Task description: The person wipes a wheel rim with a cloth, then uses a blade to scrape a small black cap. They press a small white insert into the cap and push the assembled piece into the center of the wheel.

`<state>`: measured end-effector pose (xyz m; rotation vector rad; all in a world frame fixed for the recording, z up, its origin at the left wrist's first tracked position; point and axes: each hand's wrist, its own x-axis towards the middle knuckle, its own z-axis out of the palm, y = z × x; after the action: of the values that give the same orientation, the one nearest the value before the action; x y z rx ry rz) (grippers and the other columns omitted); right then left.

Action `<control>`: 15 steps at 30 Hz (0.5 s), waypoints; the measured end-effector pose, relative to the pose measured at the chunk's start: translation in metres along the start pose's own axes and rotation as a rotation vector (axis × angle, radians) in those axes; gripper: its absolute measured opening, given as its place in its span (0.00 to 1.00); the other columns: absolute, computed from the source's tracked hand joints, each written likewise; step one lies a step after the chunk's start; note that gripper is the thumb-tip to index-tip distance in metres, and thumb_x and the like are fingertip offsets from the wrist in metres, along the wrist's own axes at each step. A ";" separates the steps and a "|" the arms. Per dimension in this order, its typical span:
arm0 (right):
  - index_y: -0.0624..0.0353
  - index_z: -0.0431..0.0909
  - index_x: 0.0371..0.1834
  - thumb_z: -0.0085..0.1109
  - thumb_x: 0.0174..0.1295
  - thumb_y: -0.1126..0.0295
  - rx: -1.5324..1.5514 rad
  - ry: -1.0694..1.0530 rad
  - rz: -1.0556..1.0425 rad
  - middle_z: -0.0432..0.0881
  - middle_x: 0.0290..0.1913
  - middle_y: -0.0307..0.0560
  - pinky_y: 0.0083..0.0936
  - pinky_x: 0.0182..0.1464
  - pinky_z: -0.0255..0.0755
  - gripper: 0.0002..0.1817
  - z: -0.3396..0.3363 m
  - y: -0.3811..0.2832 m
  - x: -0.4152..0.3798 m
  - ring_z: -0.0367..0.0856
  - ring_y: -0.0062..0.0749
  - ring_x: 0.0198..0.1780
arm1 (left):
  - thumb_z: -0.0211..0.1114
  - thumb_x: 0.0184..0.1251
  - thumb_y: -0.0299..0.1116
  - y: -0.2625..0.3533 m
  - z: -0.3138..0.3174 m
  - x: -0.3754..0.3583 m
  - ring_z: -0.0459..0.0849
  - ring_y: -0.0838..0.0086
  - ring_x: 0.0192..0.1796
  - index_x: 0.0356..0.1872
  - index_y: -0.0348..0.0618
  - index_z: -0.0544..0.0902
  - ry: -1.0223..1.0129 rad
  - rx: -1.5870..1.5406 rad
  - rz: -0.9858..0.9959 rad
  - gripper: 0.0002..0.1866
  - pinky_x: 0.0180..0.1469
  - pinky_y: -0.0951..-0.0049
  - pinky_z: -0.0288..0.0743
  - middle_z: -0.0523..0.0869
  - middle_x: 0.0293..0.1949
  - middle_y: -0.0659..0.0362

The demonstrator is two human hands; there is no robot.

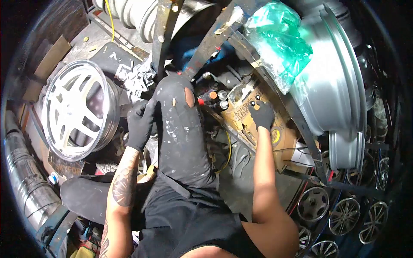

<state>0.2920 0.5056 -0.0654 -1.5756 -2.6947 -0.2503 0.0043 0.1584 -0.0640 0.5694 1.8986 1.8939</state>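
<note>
My left hand (140,122), in a dark glove, is beside my raised knee (174,92). Its fingers are curled and one lies along the trouser leg; anything inside them is hidden. My right hand (263,115), also gloved, reaches down over a cardboard sheet (243,114). Its fingers are bent and pressed near small round parts (257,107); what they grip is too small to make out. Left of my left hand, a silver spoked wheel (71,112) leans tilted. Several spray cans (222,95) stand between my knee and the cardboard.
A dark metal frame (275,92) crosses above the cardboard, with green plastic wrap (279,38) over it. Large silver rims (331,69) stand at the right. Crumpled paper (137,77) lies behind my left hand. A sandal (241,161) is on the floor.
</note>
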 end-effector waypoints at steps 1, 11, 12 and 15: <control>0.46 0.84 0.51 0.65 0.54 0.51 0.042 0.065 -0.015 0.80 0.50 0.57 0.43 0.55 0.73 0.22 0.009 0.004 0.001 0.79 0.51 0.53 | 0.62 0.73 0.38 0.006 0.001 -0.003 0.63 0.85 0.26 0.19 0.36 0.71 -0.005 -0.013 -0.015 0.22 0.27 0.74 0.58 0.66 0.19 0.68; 0.58 0.83 0.42 0.62 0.60 0.62 0.148 0.217 -0.177 0.82 0.37 0.58 0.45 0.43 0.72 0.12 0.023 -0.009 -0.006 0.80 0.55 0.39 | 0.62 0.70 0.38 0.041 -0.011 -0.012 0.85 0.71 0.35 0.45 0.40 0.86 -0.102 0.077 0.239 0.13 0.42 0.69 0.78 0.88 0.35 0.50; 0.59 0.83 0.41 0.63 0.60 0.62 0.204 0.204 -0.176 0.82 0.37 0.59 0.45 0.44 0.72 0.13 0.013 -0.015 -0.010 0.80 0.55 0.39 | 0.61 0.70 0.38 0.048 -0.014 -0.013 0.85 0.72 0.36 0.46 0.41 0.85 -0.136 0.086 0.200 0.13 0.43 0.69 0.78 0.88 0.37 0.49; 0.63 0.81 0.40 0.63 0.61 0.62 0.247 0.318 -0.206 0.81 0.38 0.59 0.44 0.45 0.71 0.14 -0.022 -0.047 -0.033 0.79 0.55 0.41 | 0.61 0.69 0.39 0.060 -0.016 -0.015 0.85 0.58 0.44 0.44 0.41 0.85 -0.119 0.110 0.282 0.13 0.50 0.63 0.76 0.86 0.43 0.47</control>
<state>0.2654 0.4514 -0.0530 -1.0917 -2.5215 -0.1467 0.0085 0.1374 -0.0043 1.0089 1.9363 1.8792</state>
